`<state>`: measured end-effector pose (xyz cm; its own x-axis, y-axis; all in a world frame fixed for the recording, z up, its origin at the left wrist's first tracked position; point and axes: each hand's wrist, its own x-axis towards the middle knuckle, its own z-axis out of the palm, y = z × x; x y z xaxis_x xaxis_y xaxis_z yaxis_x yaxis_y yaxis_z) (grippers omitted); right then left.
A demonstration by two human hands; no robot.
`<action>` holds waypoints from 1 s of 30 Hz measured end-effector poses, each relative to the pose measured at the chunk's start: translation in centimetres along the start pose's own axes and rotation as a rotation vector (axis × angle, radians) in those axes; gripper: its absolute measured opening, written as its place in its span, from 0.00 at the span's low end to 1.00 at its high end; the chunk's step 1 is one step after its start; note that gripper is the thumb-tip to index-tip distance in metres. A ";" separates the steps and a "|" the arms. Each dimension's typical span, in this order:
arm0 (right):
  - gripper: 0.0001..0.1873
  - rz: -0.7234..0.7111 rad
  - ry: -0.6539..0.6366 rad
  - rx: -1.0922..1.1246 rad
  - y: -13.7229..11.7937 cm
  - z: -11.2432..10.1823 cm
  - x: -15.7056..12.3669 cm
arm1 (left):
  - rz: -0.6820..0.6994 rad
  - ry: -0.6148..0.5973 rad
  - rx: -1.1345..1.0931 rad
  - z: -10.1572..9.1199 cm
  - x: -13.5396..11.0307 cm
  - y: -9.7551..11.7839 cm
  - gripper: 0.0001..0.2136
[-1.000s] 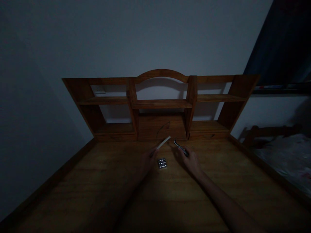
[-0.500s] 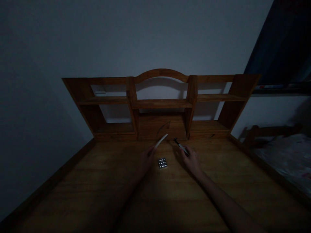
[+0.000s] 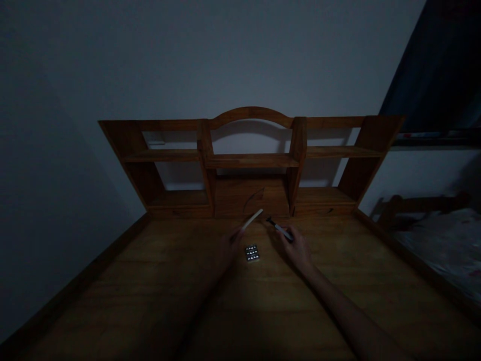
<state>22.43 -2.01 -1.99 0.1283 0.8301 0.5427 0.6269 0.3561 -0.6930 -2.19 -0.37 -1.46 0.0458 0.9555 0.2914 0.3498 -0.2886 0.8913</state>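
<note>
The scene is very dim. My left hand (image 3: 230, 249) is closed on a thin pale strip (image 3: 252, 219) that points up and to the right. My right hand (image 3: 298, 249) is closed on a slim dark tool (image 3: 278, 228) with a pale middle, its tip aimed left toward the strip's end. The two tips are close but apart. Between my hands a small dark block with rows of pale marks (image 3: 252, 253) lies on the wooden desk (image 3: 150, 281).
A wooden hutch with shelves and an arched top (image 3: 250, 160) stands at the back of the desk against a plain wall. Raised wooden edges run along both sides. A bed with pale bedding (image 3: 443, 245) is at the right.
The tool's tip in my right hand has dropped slightly and moved left. My left hand with the strip has barely shifted.
</note>
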 end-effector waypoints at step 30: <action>0.13 -0.010 0.079 0.042 -1.1 -0.5 -0.1 | 0.089 -0.138 0.189 -0.1 -0.5 1.2 0.21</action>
<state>22.15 -2.68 -1.07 0.1837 0.7903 0.5846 0.5961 0.3833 -0.7055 -1.92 -1.22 -0.48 0.2068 0.9300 0.3039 0.5072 -0.3675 0.7796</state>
